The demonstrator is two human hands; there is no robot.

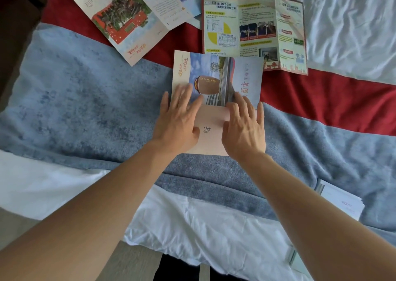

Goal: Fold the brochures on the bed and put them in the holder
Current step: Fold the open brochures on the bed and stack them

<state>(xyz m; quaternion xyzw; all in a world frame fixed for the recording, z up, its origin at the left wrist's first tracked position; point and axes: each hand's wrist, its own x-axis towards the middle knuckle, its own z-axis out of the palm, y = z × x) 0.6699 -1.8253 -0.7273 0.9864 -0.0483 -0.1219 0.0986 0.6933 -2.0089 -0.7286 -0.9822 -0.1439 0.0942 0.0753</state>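
Left hand (179, 120) flat, fingers spread, pinning brochure (216, 87) mid-bed on blue runner (85, 100); right hand (244, 128) open, pressing folded panel down, likely sharpening crease. Holder not identifiable.
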